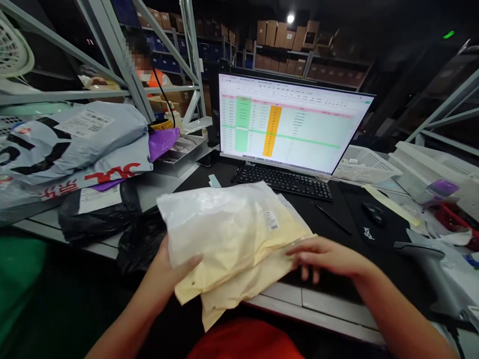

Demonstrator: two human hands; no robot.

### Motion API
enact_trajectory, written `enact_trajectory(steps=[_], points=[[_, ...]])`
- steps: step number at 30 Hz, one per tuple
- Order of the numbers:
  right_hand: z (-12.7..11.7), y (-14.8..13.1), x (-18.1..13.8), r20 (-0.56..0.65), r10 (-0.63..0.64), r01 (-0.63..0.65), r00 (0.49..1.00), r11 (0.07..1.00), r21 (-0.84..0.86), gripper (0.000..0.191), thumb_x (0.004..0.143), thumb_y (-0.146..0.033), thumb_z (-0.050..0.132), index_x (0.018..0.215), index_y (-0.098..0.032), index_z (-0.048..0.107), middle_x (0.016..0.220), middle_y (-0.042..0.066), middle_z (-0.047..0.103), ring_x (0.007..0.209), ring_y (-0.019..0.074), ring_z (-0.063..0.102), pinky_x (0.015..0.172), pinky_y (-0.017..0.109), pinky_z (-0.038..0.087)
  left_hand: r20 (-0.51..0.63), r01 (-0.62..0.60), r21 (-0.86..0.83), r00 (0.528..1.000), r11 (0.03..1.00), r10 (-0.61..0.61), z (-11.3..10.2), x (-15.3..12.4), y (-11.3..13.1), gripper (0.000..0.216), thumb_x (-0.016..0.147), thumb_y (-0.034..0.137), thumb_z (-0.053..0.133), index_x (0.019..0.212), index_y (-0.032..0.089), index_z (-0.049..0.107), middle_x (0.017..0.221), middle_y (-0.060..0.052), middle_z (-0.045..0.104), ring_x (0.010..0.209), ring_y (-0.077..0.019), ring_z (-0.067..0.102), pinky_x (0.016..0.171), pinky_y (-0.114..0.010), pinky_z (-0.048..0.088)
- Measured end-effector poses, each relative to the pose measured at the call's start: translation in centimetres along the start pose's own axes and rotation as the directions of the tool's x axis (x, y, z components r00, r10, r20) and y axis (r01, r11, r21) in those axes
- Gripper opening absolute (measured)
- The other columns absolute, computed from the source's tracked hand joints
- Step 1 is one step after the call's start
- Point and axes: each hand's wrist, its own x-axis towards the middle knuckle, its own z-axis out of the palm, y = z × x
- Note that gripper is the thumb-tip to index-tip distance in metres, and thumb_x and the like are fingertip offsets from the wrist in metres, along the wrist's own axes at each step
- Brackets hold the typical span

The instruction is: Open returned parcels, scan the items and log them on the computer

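Note:
Two clear plastic bags (232, 239) holding pale yellow folded garments lie stacked at the desk's front edge. My left hand (175, 264) grips their lower left side, thumb on top and fingers underneath. My right hand (325, 257) rests flat on the right corner of the bags, fingers stretched toward the left. A small white barcode label (272, 219) sits on the upper bag.
A monitor (288, 122) showing a spreadsheet stands behind a black keyboard (284, 180). Grey mailer parcels (71, 144) and black bags (97, 214) pile at left. A mouse (372, 212), pen (331, 217) and handheld scanner (426, 254) lie at right. A person in orange stands behind the shelving (149, 75).

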Motion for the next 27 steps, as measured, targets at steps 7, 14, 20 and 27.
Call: enact_trajectory(steps=[7, 14, 20, 27], points=[[-23.4, 9.1, -5.2, -0.857, -0.457, -0.569, 0.238, 0.650, -0.504, 0.068, 0.083, -0.051, 0.055, 0.136, -0.009, 0.057, 0.136, 0.026, 0.057, 0.130, 0.0406, 0.052, 0.109, 0.056, 0.041, -0.262, -0.050, 0.123, 0.962, 0.991, 0.081, 0.0, -1.2, -1.6, 0.106, 0.068, 0.055, 0.080, 0.156, 0.030, 0.026, 0.140, -0.012, 0.060, 0.120, -0.0379, 0.065, 0.093, -0.054, 0.061], [-29.5, 18.3, -4.6, -0.910, -0.374, -0.674, 0.178, 0.628, -0.389, 0.082, 0.076, -0.068, 0.042, 0.143, -0.023, 0.053, 0.146, 0.020, 0.049, 0.125, 0.0474, 0.054, 0.099, 0.060, 0.046, -0.354, -0.059, 0.121, 0.930, 0.991, 0.098, 0.5, -0.1, -2.2, 0.103, 0.063, 0.054, 0.082, 0.152, 0.033, 0.035, 0.134, -0.009, 0.065, 0.118, -0.0388, 0.065, 0.095, -0.056, 0.060], [-31.6, 20.5, -4.1, -0.871, -0.443, -0.660, 0.214, 0.591, -0.463, 0.070, 0.079, -0.059, 0.031, 0.129, -0.020, 0.059, 0.131, 0.022, 0.055, 0.131, 0.0410, 0.051, 0.109, 0.051, 0.040, -0.368, -0.021, 0.096, 0.928, 0.995, 0.055, 1.5, -0.6, -3.1, 0.100, 0.067, 0.055, 0.076, 0.153, 0.022, 0.035, 0.123, -0.013, 0.069, 0.109, -0.0361, 0.069, 0.093, -0.053, 0.059], [-31.4, 20.1, -3.7, -0.858, -0.448, -0.655, 0.250, 0.575, -0.491, 0.061, 0.085, -0.059, 0.028, 0.120, -0.018, 0.059, 0.130, 0.020, 0.054, 0.135, 0.0388, 0.047, 0.114, 0.048, 0.035, -0.427, 0.005, 0.107, 0.903, 0.994, 0.041, 2.4, -0.8, -4.4, 0.101, 0.067, 0.067, 0.072, 0.152, 0.024, 0.038, 0.122, -0.014, 0.068, 0.107, -0.0372, 0.068, 0.090, -0.054, 0.058]])
